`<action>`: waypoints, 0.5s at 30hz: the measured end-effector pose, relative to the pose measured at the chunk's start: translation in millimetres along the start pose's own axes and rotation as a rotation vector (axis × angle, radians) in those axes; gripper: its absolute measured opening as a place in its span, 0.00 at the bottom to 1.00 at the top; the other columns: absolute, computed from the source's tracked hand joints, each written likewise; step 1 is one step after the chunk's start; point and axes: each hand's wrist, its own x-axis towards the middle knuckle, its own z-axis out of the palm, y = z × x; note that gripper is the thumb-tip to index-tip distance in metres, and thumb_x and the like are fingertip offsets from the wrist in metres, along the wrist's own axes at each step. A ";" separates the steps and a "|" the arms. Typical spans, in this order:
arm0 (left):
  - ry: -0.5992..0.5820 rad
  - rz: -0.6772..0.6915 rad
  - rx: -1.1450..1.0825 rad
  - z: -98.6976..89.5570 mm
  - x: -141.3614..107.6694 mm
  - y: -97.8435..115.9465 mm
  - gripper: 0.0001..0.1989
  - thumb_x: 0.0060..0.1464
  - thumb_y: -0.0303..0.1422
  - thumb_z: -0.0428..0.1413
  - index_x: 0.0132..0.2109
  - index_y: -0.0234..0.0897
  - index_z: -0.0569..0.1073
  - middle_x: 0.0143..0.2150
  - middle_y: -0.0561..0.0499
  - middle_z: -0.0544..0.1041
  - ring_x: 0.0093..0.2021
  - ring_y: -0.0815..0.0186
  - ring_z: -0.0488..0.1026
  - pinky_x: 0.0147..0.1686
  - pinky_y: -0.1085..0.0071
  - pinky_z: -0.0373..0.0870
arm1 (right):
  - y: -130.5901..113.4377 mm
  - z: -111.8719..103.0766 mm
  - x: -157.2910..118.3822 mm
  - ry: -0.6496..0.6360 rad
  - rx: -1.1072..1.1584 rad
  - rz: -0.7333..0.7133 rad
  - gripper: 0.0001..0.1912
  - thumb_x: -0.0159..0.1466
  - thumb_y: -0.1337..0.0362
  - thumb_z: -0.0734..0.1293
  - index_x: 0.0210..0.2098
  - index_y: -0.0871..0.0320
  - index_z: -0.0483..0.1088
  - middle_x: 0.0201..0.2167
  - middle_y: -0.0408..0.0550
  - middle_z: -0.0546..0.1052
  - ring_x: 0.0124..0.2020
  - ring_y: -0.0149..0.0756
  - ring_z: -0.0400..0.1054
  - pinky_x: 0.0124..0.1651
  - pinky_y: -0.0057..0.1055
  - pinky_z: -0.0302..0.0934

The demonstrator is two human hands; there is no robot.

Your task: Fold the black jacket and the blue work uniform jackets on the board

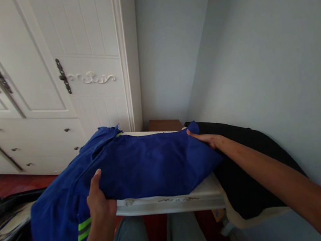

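A blue garment (151, 164) lies spread over a narrow white table (173, 204), and its bulk hangs off the table's left end, where a green and grey striped band shows. My left hand (99, 202) is at the near left part of the cloth, thumb up on top, the other fingers hidden under or behind the fabric. At the right end, my right hand (210, 139) touches the garment near its far corner, thumb on the cloth; its other fingers are mostly hidden.
A white wardrobe (84, 35) stands beyond on the left. Black cloth with a beige edge (246, 172) drapes at the right against the grey wall. A brown box (165, 125) sits behind the table. Piled items (10, 227) lie on the red floor at left.
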 end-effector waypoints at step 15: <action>0.090 0.046 -0.048 18.8 4.2 9.0 0.22 0.48 0.25 0.60 0.53 0.33 0.74 0.49 0.44 0.79 0.51 0.57 0.77 0.53 0.56 0.75 | 14.1 -9.0 20.8 0.218 0.095 -0.289 0.10 0.55 0.80 0.65 0.31 0.62 0.76 0.28 0.51 0.81 0.30 0.38 0.77 0.45 0.33 0.72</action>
